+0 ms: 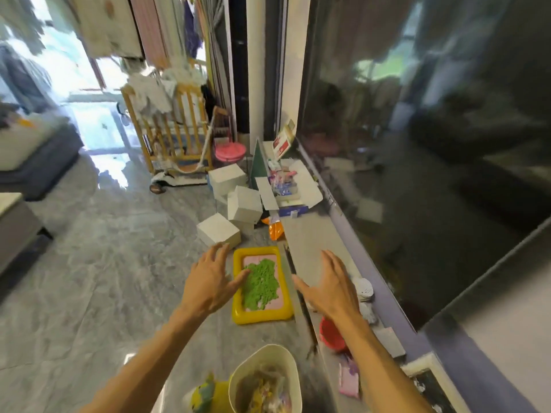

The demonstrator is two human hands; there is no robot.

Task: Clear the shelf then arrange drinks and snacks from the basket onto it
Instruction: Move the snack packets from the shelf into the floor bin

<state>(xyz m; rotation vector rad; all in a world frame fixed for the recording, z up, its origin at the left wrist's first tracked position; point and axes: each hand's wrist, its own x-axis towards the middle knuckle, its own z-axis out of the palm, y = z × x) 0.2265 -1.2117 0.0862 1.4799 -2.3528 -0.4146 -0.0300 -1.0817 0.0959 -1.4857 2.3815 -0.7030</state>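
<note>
Shelf [308, 238] beside grey marble floor [104, 263]

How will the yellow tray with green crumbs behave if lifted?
The yellow tray looks inflated, so it is probably light and soft, and it may sag in the middle. The green crumbs lie in a loose heap and could spill if it tilts.

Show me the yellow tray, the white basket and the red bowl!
yellow tray [262, 318]: head view, near rim.
white basket [269, 349]: head view, far rim.
red bowl [330, 335]: head view, left side.
</note>
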